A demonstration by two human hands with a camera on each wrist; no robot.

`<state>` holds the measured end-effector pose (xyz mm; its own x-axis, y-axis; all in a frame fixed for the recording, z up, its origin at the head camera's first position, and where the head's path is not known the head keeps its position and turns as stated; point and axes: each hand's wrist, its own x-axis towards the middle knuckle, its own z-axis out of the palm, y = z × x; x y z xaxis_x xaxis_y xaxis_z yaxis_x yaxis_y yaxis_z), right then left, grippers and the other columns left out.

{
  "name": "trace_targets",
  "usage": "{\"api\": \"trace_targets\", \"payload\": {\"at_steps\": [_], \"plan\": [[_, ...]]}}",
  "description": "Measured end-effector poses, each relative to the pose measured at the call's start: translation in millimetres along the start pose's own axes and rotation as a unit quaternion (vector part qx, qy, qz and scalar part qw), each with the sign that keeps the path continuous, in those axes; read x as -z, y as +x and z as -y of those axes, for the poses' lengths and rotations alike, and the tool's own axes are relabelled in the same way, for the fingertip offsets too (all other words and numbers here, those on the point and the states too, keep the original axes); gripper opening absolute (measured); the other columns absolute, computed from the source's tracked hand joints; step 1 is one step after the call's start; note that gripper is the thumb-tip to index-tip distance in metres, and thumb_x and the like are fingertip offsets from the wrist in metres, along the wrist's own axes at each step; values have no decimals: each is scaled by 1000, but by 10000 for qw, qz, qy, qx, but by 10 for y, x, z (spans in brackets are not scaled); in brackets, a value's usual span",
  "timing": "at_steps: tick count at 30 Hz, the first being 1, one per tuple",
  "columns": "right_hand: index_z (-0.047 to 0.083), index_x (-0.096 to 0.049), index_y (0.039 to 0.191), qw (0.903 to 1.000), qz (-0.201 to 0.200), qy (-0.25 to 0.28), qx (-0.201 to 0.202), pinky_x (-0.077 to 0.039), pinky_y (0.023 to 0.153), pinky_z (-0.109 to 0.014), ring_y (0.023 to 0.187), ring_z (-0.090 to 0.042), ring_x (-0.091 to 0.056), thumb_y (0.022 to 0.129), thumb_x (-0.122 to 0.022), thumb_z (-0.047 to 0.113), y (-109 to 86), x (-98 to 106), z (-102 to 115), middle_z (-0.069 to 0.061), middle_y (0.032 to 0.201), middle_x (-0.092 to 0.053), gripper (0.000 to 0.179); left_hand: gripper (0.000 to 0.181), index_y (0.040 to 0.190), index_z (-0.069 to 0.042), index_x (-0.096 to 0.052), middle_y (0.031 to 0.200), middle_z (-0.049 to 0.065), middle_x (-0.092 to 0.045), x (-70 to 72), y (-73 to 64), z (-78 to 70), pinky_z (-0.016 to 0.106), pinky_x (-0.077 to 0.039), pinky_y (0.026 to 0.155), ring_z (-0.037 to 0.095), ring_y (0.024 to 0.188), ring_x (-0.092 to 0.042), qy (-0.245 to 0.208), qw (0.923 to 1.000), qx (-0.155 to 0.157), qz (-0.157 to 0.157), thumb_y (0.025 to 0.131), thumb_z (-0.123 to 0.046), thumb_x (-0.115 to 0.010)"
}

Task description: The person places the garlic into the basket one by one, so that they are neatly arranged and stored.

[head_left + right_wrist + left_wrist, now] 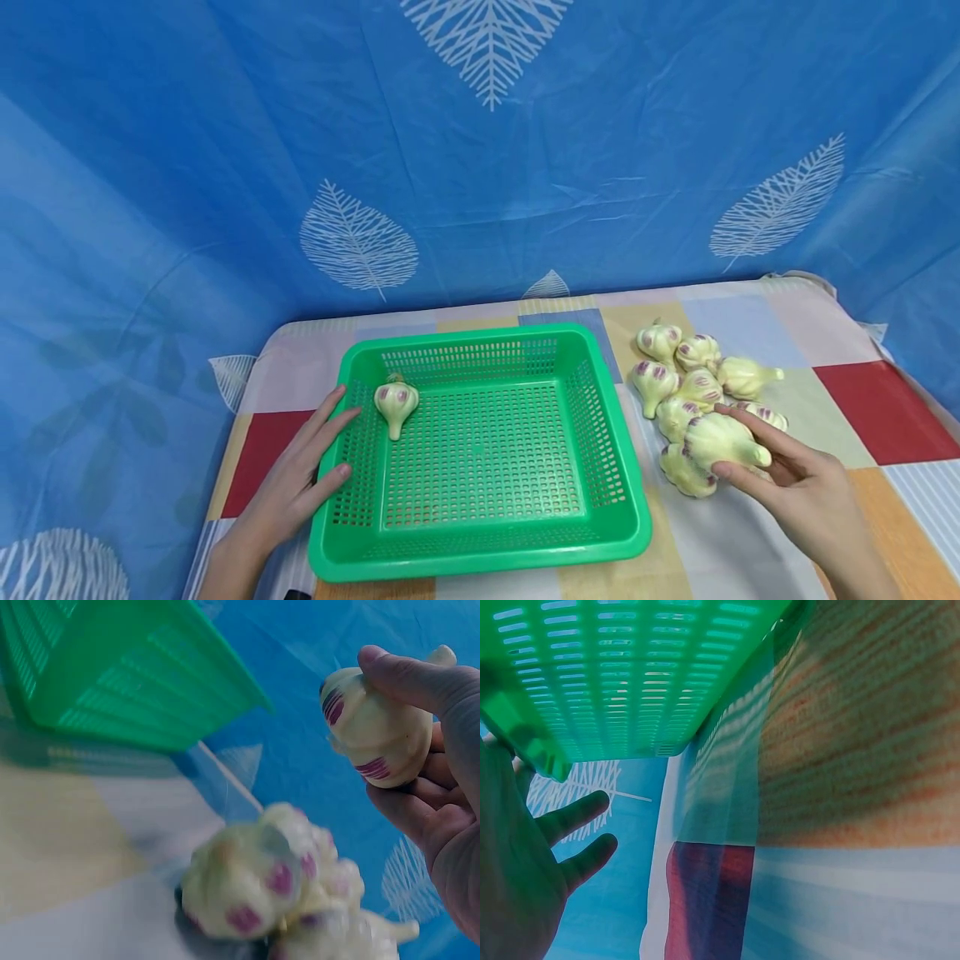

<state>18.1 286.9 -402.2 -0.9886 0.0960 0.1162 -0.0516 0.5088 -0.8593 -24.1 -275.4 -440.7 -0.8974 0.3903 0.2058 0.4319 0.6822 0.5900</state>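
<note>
A garlic bulb [720,443], pale with purple marks, is held between the thumb and fingers of my right hand [806,483]. It is lifted over the other bulbs, its stem pointing right in the head view. The right wrist view shows the held bulb [379,727] clear of the heap. Several more garlic bulbs [655,385] lie heaped beneath and beyond that hand. My left hand [296,475] rests at the left rim of a green plastic basket [480,562], fingers fairly straight and spread. One garlic bulb [395,407] lies inside the basket, near its left wall.
A patchwork-patterned tablecloth [780,325] covers the table under the basket and the garlic. Behind and at the sides hangs a blue curtain [525,183] with white leaf prints. A small black object [297,594] shows at the bottom edge, left of the basket.
</note>
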Motion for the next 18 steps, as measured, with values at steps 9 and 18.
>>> {"api": "trace_targets", "payload": {"at_steps": [9, 18], "plan": [[-2, -60, 137, 9887, 643, 509, 1255, -33, 42, -27, 59, -8, -43, 75, -78, -18, 259, -176, 222, 8, 119, -70, 66, 74, 155, -18, -40, 167, 2, -17, 6, -4, 6, 61, -51, 91, 22, 148, -24, 6, 10000, 11, -16, 88, -20, -70], [-4, -57, 139, 9631, 1698, 1142, 1748, -44, 101, -19, 130, -13, -54, 75, -78, -19, 515, -427, 492, -18, 135, -62, 69, 74, 155, -20, -41, 167, 2, -18, 4, 2, -8, 61, -51, 92, 25, 148, -25, -21, 10000, 17, -31, 87, -21, -71]]}}
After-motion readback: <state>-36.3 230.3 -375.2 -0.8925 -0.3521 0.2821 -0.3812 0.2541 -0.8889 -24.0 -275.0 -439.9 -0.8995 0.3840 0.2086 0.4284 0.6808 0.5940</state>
